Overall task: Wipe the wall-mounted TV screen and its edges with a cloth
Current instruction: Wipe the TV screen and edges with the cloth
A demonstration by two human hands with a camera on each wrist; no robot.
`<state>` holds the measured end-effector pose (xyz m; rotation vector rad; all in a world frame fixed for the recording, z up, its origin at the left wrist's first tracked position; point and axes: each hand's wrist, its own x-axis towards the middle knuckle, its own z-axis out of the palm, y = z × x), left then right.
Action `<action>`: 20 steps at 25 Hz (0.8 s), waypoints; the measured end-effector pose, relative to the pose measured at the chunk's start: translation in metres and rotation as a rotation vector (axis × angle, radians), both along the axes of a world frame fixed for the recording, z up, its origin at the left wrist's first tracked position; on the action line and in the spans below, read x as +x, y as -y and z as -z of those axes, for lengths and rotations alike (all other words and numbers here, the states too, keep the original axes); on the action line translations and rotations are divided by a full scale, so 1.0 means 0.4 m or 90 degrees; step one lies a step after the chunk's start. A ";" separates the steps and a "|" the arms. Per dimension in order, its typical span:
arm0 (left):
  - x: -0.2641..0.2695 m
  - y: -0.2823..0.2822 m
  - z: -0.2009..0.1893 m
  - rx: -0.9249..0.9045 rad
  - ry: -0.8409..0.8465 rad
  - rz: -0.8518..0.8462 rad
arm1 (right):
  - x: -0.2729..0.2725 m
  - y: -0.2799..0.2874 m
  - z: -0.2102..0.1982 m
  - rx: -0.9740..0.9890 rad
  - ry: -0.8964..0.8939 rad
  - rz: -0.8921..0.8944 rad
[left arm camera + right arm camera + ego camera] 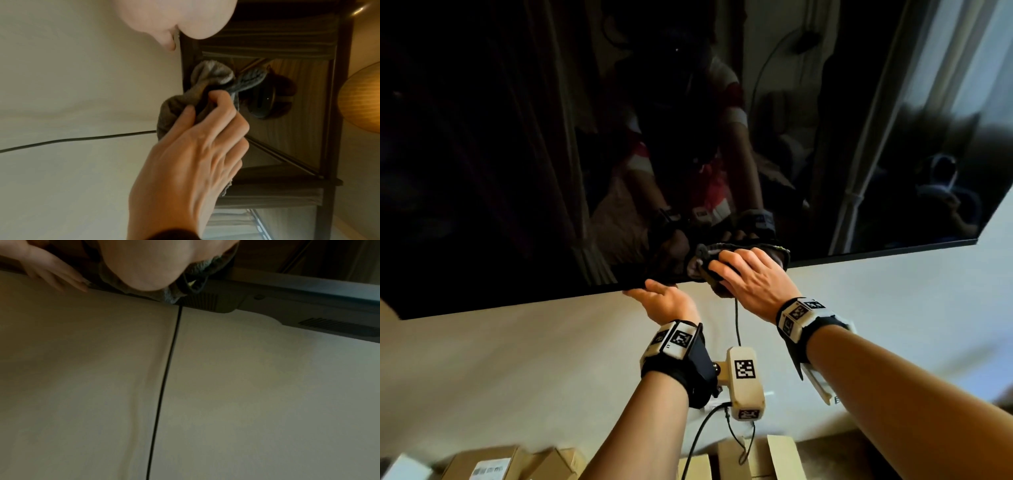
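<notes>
Both hands are working at the TV (551, 137) bottom edge. Your right hand (753, 277) is gripping the bunched grey cloth (207, 76) against the screen; your left hand (664, 299), fingers straight, is touching the edge just beside it. A cable (164, 386) is hanging down the pale wall (517, 359) beneath.

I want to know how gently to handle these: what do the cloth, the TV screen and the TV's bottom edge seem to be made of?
Cloth: grey, fuzzy, bunched into soft folds, likely microfibre or terry.
TV screen: glossy black glass or hard plastic; it mirrors the room and the person's arms.
Bottom edge: matte dark, moulded, with slotted vents, probably plastic.
The right hand grips the cloth; the left hand touches the edge.
</notes>
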<state>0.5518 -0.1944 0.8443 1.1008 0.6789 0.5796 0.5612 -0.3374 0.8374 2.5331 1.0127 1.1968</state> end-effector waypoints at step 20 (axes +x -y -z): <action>0.053 0.690 0.013 -0.006 0.025 -0.030 | 0.047 0.668 0.008 0.009 0.027 -0.015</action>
